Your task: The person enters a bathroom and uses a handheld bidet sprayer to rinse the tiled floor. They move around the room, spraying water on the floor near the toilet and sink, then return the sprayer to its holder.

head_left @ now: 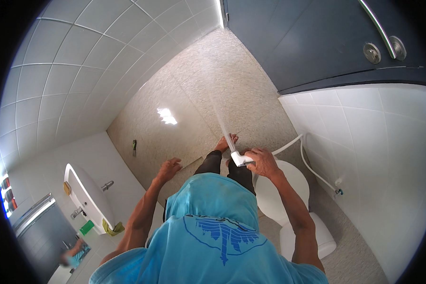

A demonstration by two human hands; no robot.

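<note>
And we've got water in the air: our right hand point(261, 161) is wrapped round the white spray head point(237, 159), fingers closed about its handle, with a jet point(217, 106) shooting out toward a touch past eleven o'clock, over the speckled floor point(175, 102). The spray head sits near the middle of our view, its nozzle end at nine o'clock from the gripping fingers, the long axis of the handle running roughly nine to three, and the mouth turned up toward eleven, so the stream leaves steeply across that axis. It skims past a bare foot point(226, 142) at eleven o'clock, and we can't tell whether it wets it! Over at nine o'clock, well apart from the sprayer, our left hand point(170, 169) hangs above the floor, fingers loose and partly spread, pinching nothing we can see; the right is plainly the nearer one. A small green-and-dark tool point(134, 147) lies at ten o'clock from that left hand. Behind the grip, the white hose point(288, 145) leaves toward two o'clock, and the toilet lid point(288, 189) sits at four, partly under our right forearm
</note>
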